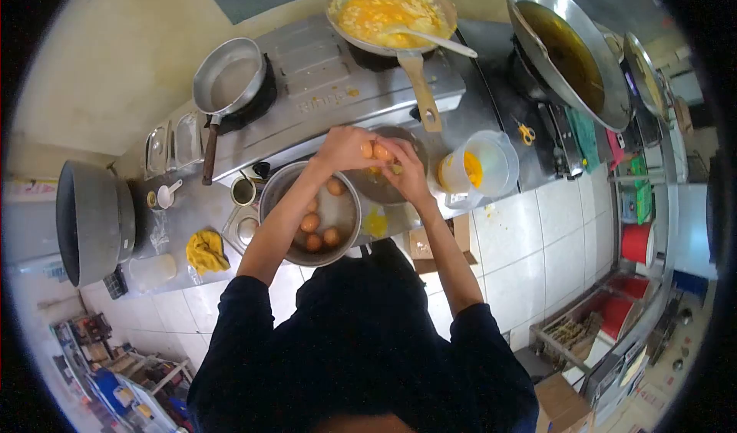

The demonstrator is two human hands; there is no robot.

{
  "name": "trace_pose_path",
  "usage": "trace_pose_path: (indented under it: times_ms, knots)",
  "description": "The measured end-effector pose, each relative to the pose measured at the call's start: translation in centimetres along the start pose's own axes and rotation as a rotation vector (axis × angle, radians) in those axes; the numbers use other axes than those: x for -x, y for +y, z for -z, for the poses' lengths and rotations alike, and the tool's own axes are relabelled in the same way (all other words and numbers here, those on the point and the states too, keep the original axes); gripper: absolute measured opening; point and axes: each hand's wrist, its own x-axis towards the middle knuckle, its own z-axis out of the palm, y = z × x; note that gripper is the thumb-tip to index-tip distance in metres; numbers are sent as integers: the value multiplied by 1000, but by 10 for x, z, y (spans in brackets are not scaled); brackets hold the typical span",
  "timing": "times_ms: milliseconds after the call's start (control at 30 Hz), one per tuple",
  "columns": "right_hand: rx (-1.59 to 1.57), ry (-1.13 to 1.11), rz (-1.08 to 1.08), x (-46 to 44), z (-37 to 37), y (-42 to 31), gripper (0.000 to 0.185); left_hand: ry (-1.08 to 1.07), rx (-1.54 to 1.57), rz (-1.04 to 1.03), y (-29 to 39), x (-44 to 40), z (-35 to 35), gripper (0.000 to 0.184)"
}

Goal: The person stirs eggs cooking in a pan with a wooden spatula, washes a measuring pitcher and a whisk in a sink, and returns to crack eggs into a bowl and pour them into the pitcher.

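Observation:
My left hand is closed around a brown egg. Right beside it, my right hand grips another brown egg; whether either shell is cracked is too small to tell. Both hands are over a metal bowl on the counter, with some yellow showing inside it. Under my left forearm stands a round metal pot holding several brown eggs. To the right of my right hand is a translucent plastic pitcher with yellow-orange liquid inside.
On the stove sit a pan of yellow egg mixture with a white spoon and a smaller saucepan. A wok of oil stands right. Scissors, a yellow cloth and a spill lie on the counter.

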Motion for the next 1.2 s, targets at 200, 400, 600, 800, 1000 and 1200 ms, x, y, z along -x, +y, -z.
trace_pose_path:
  times_ms: [200,400,600,800,1000,1200]
  knots:
    - [73,304,-116,55,11,-43,44,-47,601,441,61,42,47,45]
    - [428,546,-231,189,59,-50,56,-159,44,378,23,143,25,37]
    - [588,375,-696,302,89,48,81,-463,-276,502,-10,148,-17,47]
    - [312,489,-641,212,79,-47,41,-371,62,597,-32,159,-30,54]
    - [-15,-27,-179,86,-18,-108,43,26,1012,739,38,157,10,57]
    - [-359,-65,-136,33,-38,-86,45,35,1252,713,58,122,22,50]
